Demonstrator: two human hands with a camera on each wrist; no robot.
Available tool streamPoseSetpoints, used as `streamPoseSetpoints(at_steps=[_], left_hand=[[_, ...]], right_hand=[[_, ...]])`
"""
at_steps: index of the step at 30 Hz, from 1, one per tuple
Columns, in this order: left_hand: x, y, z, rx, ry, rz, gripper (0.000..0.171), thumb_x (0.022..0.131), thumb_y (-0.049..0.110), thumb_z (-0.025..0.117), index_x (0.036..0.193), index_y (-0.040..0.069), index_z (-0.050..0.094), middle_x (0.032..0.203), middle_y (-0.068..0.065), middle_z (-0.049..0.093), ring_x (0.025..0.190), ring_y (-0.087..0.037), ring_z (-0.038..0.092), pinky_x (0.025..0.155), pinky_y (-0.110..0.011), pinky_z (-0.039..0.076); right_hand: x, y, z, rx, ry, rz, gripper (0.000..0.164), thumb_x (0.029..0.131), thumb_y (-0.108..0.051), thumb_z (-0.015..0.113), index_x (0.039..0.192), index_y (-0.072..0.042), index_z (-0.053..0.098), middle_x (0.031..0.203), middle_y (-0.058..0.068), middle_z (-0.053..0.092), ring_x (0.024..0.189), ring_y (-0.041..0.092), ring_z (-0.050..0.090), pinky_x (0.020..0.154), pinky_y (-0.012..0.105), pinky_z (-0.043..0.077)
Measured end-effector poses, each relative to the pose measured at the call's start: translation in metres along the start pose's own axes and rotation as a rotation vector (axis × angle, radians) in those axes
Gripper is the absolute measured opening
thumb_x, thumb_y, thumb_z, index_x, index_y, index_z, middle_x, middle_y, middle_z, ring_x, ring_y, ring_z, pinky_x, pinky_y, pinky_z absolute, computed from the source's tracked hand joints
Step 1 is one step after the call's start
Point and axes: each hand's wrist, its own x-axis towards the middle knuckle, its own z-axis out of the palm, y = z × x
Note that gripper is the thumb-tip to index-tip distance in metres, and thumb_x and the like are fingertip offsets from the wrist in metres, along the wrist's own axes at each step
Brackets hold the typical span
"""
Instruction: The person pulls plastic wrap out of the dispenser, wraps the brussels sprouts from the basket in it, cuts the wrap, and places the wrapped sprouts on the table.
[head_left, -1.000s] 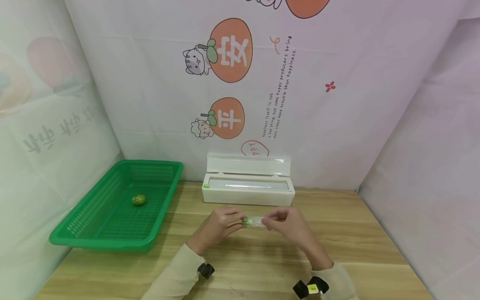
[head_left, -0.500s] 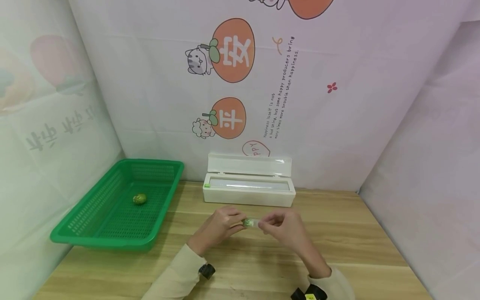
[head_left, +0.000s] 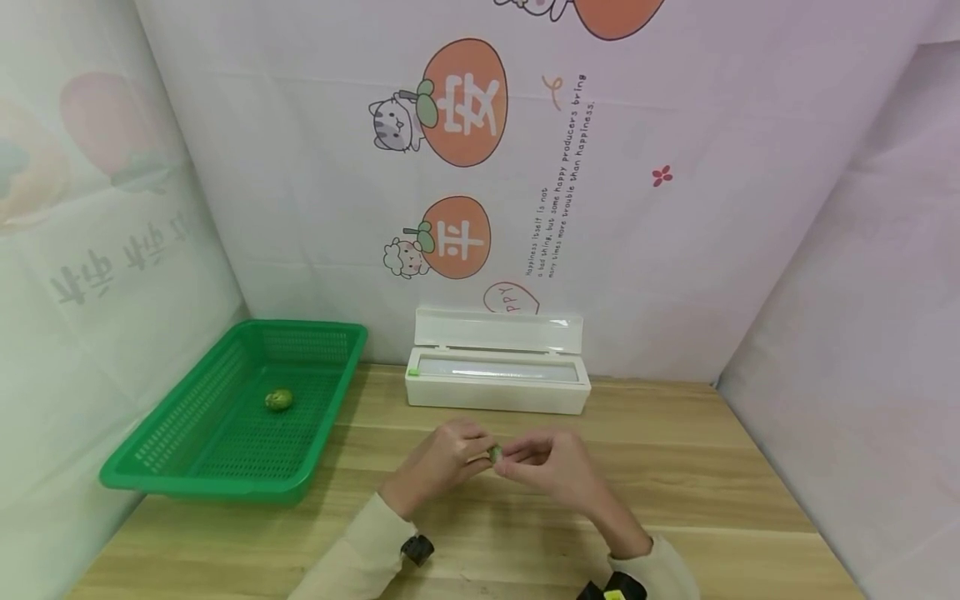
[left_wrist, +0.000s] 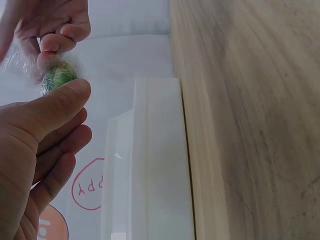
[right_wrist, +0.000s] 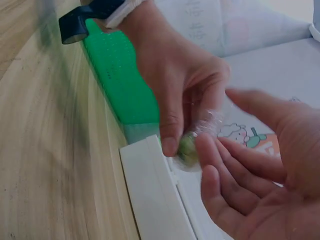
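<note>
Pinched the small green vegetable [left_wrist: 59,77] between thumb and fingertips of the left hand [head_left: 446,458], raised above the table and turned toward the right hand [head_left: 558,471]. Laid the right fingers, slightly bent, against the clear film [right_wrist: 210,120] around the vegetable, with the right thumb spread apart from them in the right wrist view; could not tell how firmly pressed. Looked, by judgement, like smoothing down loose, bunched film. Called, most likely, for a steady left pinch, firm enough to prevent rolling yet too light to bruise. Probably went best with short strokes of the right fingertips, working from the smooth side toward the bunched edge, with a small turn from the left thumb between strokes. Risked tearing the film if pulled hard, or lifting it again if stuck to a fingertip. Had bare wooden table [head_left: 675,467] below both hands, handy for steadying the forearms. Met, just beyond the fingertips, the white box [head_left: 498,393] with its lid [head_left: 498,331] raised. Saw, out to the left of the left hand, the green basket [head_left: 217,483] with another green piece [head_left: 279,400] inside. Faced, farthest ahead of both hands, the printed cloth [head_left: 615,250].
</note>
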Motion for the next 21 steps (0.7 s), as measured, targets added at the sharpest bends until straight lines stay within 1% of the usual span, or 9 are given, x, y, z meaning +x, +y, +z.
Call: streamPoseSetpoints(at_steps=[3, 5, 6, 9, 11, 13, 16, 18, 21], left_hand=[[-0.001, 0.0, 0.0, -0.003, -0.007, -0.032, 0.022, 0.082, 0.012, 0.091, 0.101, 0.008, 0.081, 0.099, -0.002, 0.08, 0.091, -0.012, 0.076, 0.085, -0.016, 0.061], [-0.001, 0.0, 0.0, 0.001, -0.008, -0.045, 0.023, 0.082, 0.013, 0.091, 0.102, 0.009, 0.081, 0.1, -0.002, 0.081, 0.091, -0.011, 0.076, 0.085, -0.015, 0.06], [-0.001, 0.0, 0.0, 0.001, -0.009, -0.05, 0.023, 0.083, 0.013, 0.09, 0.103, 0.008, 0.081, 0.101, -0.002, 0.081, 0.092, -0.011, 0.076, 0.086, -0.015, 0.06], [-0.001, 0.001, 0.001, -0.006, -0.014, -0.061, 0.022, 0.085, 0.015, 0.089, 0.105, 0.008, 0.081, 0.102, -0.003, 0.081, 0.092, -0.012, 0.076, 0.086, -0.015, 0.06], [0.0, 0.003, 0.001, -0.016, -0.015, -0.072, 0.023, 0.086, 0.015, 0.088, 0.107, 0.007, 0.081, 0.103, -0.004, 0.081, 0.093, -0.013, 0.076, 0.087, -0.015, 0.06], [0.0, 0.005, 0.0, -0.031, -0.009, -0.084, 0.025, 0.086, 0.015, 0.088, 0.108, 0.007, 0.081, 0.104, -0.004, 0.081, 0.093, -0.013, 0.077, 0.087, -0.015, 0.06], [0.002, 0.009, -0.001, -0.048, 0.0, -0.086, 0.027, 0.085, 0.015, 0.088, 0.109, 0.007, 0.08, 0.105, -0.005, 0.081, 0.094, -0.014, 0.077, 0.088, -0.016, 0.061], [0.004, 0.011, -0.002, -0.073, -0.009, -0.102, 0.027, 0.086, 0.015, 0.087, 0.111, 0.008, 0.08, 0.107, -0.005, 0.081, 0.095, -0.015, 0.077, 0.09, -0.018, 0.061], [0.005, 0.012, -0.001, -0.107, -0.061, -0.181, 0.032, 0.089, 0.02, 0.086, 0.117, 0.008, 0.077, 0.112, -0.005, 0.08, 0.101, -0.016, 0.076, 0.095, -0.022, 0.061]], right_hand=[[0.003, 0.006, -0.004, 0.037, -0.068, -0.03, 0.028, 0.096, -0.03, 0.08, 0.115, -0.01, 0.08, 0.104, 0.008, 0.082, 0.094, 0.026, 0.079, 0.081, 0.025, 0.064], [0.005, 0.01, -0.004, 0.048, -0.069, -0.037, 0.025, 0.097, -0.028, 0.078, 0.114, -0.01, 0.08, 0.104, 0.009, 0.082, 0.094, 0.029, 0.079, 0.081, 0.027, 0.065], [0.007, 0.012, -0.004, 0.047, -0.054, -0.036, 0.023, 0.096, -0.028, 0.079, 0.112, -0.011, 0.081, 0.103, 0.009, 0.082, 0.092, 0.03, 0.079, 0.08, 0.029, 0.065], [0.009, 0.018, 0.0, 0.012, 0.046, -0.024, 0.02, 0.09, -0.028, 0.085, 0.101, -0.011, 0.079, 0.092, 0.006, 0.08, 0.079, 0.022, 0.076, 0.07, 0.028, 0.064], [0.01, 0.02, 0.003, -0.011, 0.104, -0.015, 0.026, 0.086, -0.029, 0.089, 0.099, -0.009, 0.077, 0.089, 0.005, 0.078, 0.075, 0.018, 0.074, 0.066, 0.027, 0.063], [0.011, 0.023, 0.004, -0.026, 0.132, -0.01, 0.031, 0.085, -0.032, 0.09, 0.101, -0.009, 0.077, 0.091, 0.005, 0.078, 0.076, 0.012, 0.072, 0.066, 0.024, 0.062], [0.013, 0.028, 0.005, 0.0, 0.086, -0.012, 0.036, 0.088, -0.032, 0.087, 0.109, -0.005, 0.078, 0.098, 0.009, 0.08, 0.083, 0.013, 0.075, 0.072, 0.024, 0.063], [0.014, 0.031, 0.005, 0.023, 0.055, -0.01, 0.033, 0.091, -0.031, 0.085, 0.111, -0.006, 0.079, 0.099, 0.011, 0.081, 0.084, 0.013, 0.076, 0.074, 0.025, 0.063], [0.015, 0.033, 0.005, 0.025, 0.065, -0.015, 0.031, 0.091, -0.031, 0.084, 0.11, -0.006, 0.079, 0.096, 0.011, 0.08, 0.082, 0.014, 0.075, 0.071, 0.026, 0.064]])
